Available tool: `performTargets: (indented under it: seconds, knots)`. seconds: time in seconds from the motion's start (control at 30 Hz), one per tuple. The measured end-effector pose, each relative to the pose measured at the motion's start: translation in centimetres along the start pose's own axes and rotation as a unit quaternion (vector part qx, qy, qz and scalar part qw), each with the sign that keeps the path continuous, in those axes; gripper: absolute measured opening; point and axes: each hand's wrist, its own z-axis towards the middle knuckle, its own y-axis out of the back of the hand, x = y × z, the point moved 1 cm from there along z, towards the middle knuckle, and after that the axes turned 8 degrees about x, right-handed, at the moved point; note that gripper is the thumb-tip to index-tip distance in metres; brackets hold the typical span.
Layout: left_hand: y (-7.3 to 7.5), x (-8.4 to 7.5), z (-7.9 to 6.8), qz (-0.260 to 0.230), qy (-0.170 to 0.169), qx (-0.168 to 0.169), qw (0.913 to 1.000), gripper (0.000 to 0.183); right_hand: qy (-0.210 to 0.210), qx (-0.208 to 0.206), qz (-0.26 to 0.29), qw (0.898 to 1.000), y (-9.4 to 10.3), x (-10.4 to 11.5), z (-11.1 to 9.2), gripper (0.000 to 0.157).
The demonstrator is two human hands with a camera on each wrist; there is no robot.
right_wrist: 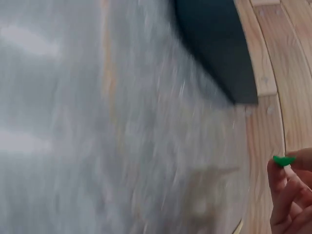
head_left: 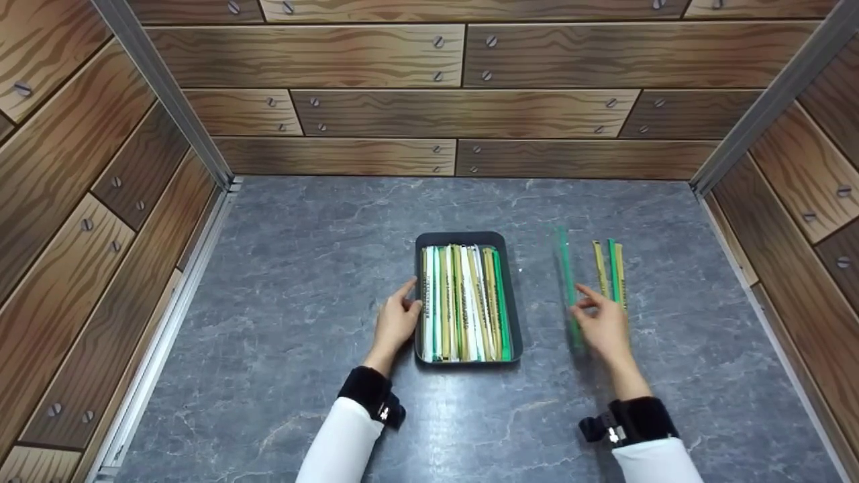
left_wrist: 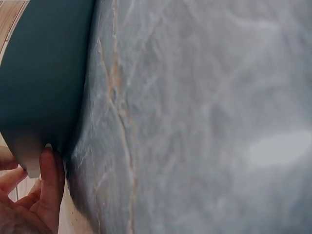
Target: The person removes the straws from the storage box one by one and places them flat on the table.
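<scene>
A dark rectangular tray [head_left: 515, 329] stands mid-table, with several long slim wrapped sticks [head_left: 463, 302] lying lengthwise in it, white, tan and green. My left hand [head_left: 396, 325] touches the tray's left side. In the left wrist view, its fingertips [left_wrist: 48, 168] rest against the tray's dark outer wall [left_wrist: 44, 63]. To the right of the tray, my right hand [head_left: 602, 329] pinches a green wrapped stick [head_left: 565, 261] between thumb and fingers, above the table. That stick is blurred. In the right wrist view only its green end [right_wrist: 283, 160] shows between the fingertips.
On the table beyond my right hand lie a tan stick [head_left: 599, 265], a green stick [head_left: 612, 258] and another tan stick [head_left: 620, 268], partly covered by the hand. Wood-patterned walls [head_left: 376, 111] enclose the grey marbled table [head_left: 302, 268] at the back and both sides.
</scene>
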Motion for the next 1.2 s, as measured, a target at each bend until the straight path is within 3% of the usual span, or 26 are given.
performTargets:
  seconds: [0.13, 0.3, 0.47, 0.73, 1.1, 1.2]
  knots:
    - [0.0, 0.0, 0.1, -0.001, 0.001, 0.003, 1.0, 0.05, -0.058, -0.025, -0.077, 0.995, 1.2, -1.8, -0.2, 0.04]
    - [0.0, 0.1, 0.1, 0.0, 0.007, 0.003, 1.0, 0.05, -0.11, 0.006, -0.145, 0.983, 1.7, -2.9, 0.1, 0.039]
    - [0.0, 0.1, 0.1, -0.008, 0.01, 0.007, 0.9999, 0.051, -0.099, 0.041, -0.194, 0.975, 1.5, -3.2, 0.7, 0.038]
    - [0.0, 0.0, 0.0, -0.001, 0.013, 0.006, 0.9999, 0.051, -0.09, 0.038, -0.255, 0.962, 1.3, -3.7, 1.1, 0.035]
    - [0.0, 0.1, 0.0, 0.005, 0.0, 0.003, 1.0, 0.049, -0.099, 0.03, -0.266, 0.958, 1.6, -4.2, 0.9, 0.028]
    - [0.0, 0.2, 0.0, 0.004, 0.0, 0.002, 1.0, 0.05, -0.094, 0.011, -0.265, 0.96, 1.1, -3.8, 0.7, 0.03]
